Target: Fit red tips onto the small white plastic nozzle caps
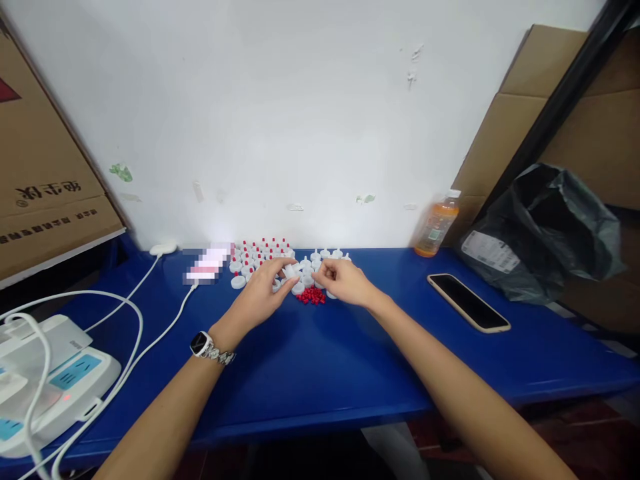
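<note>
My left hand (261, 293), with a watch on its wrist, pinches a small white cap (291, 271) between thumb and fingertips. My right hand (345, 282) hovers just to its right with fingers curled; whether it holds a small piece I cannot tell. Between and below the hands lies a little pile of red pieces (311, 296). Behind the left hand stand several white caps with red tips (260, 253). Plain white caps (327, 255) sit behind the right hand. All rest on a blue table (320, 360).
A phone (469, 302) lies face up at the right, an orange drink bottle (436, 227) by the wall, a black bag (543, 230) beyond. White power strips (55, 377) and cables (133, 320) crowd the left corner. Cardboard boxes (40, 173) lean at both sides.
</note>
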Demonstrator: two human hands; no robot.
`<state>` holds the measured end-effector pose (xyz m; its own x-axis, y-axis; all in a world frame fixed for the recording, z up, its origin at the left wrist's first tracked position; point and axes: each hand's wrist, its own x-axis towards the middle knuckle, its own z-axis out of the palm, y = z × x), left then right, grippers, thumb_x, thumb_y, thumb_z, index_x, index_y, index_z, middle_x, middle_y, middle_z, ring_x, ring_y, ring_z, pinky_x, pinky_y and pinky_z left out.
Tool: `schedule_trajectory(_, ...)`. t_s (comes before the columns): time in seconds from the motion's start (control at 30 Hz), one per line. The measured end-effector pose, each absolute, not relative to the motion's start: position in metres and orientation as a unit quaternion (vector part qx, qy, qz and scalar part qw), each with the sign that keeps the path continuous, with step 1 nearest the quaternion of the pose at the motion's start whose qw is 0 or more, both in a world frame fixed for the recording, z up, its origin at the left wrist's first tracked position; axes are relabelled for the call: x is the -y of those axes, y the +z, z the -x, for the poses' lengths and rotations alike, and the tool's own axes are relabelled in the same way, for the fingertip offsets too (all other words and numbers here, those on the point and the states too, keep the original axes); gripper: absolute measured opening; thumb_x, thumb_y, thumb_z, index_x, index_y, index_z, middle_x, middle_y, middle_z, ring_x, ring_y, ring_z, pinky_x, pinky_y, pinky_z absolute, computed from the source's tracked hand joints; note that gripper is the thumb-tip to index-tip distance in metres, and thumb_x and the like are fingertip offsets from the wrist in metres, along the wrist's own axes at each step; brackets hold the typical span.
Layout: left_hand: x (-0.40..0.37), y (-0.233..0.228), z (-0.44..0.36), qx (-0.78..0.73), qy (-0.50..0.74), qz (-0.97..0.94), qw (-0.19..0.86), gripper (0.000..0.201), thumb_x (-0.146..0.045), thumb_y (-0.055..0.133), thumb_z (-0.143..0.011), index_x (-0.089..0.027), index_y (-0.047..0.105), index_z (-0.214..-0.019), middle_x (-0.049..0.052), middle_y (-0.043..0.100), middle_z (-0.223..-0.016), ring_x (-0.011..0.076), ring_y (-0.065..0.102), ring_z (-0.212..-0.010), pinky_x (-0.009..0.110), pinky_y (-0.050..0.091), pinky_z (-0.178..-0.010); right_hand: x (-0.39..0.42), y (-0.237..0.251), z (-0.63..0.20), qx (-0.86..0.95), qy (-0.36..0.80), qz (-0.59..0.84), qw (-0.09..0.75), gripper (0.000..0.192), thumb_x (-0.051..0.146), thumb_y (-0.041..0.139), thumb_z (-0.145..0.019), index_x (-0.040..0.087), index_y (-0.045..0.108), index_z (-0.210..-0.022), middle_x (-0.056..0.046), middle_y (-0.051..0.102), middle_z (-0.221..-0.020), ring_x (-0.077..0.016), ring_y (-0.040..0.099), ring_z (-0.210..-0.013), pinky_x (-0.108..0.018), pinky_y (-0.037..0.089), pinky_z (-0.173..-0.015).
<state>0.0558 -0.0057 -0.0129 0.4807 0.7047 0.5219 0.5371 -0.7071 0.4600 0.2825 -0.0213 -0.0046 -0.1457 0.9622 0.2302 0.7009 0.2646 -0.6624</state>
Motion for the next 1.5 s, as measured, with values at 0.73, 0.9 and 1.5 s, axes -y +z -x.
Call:
schedule_trajectory(0.73,0.014,-0.019,-0.065,-0.369,0.272,-0.867,0.196,0.035,-0.05,0.065,-0.085,-0.024,0.065,-0.109,0.004,0.07,-0.106,0.0198,0.063,-0.091,0.033,0.048,-0.077,0.035,0.014,-0.304,0.758,0.32,0.556,0.118,0.011,0.008,0.058,-0.068,0.018,0.06,-0.071,0.0,0.068,-0.064,-0.0142,0.061,-0.06,-0.022,0.04,-0.054)
schedule_trajectory(0.9,0.008,-0.024,-0.063,-0.371,0.276,-0.867,0.186,0.028,-0.046,0.061,-0.088,-0.023,0.066,-0.103,0.004,0.07,-0.101,0.0192,0.063,-0.087,0.032,0.048,-0.074,0.028,0.003,-0.303,0.763,0.137,0.613,0.153,0.018,0.017,0.063,-0.072,0.022,0.064,-0.089,-0.002,0.073,-0.084,-0.0163,0.064,-0.071,-0.024,0.038,-0.059)
schedule_trajectory(1.5,-0.004,-0.022,-0.042,-0.413,0.243,-0.865,0.149,0.014,-0.031,0.056,-0.089,-0.023,0.066,-0.091,0.004,0.07,-0.09,0.0196,0.064,-0.079,0.029,0.046,-0.067,-0.103,0.013,-0.214,0.76,0.012,0.645,0.078,0.03,0.037,0.065,-0.077,0.019,0.072,-0.099,-0.013,0.073,-0.109,-0.0288,0.067,-0.1,-0.037,0.049,-0.083)
